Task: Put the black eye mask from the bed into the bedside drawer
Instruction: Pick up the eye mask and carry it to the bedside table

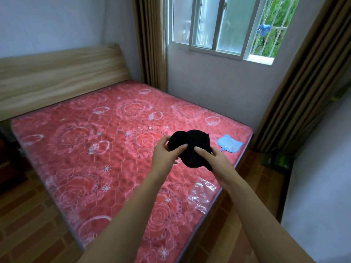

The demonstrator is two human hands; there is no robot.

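Observation:
The black eye mask is a soft, rounded piece of dark fabric held up over the right part of the bed. My left hand grips its left side with the thumb on top. My right hand grips its right side, thumb pressed on the fabric. The mask is bunched between both hands above the red, rose-patterned mattress. A dark piece of furniture stands at the far left beside the bed; no drawer can be made out on it.
A blue cat-shaped eye mask lies on the mattress near its right edge. A wooden headboard stands at the back left. Brown curtains flank a window. Wood-pattern floor surrounds the bed.

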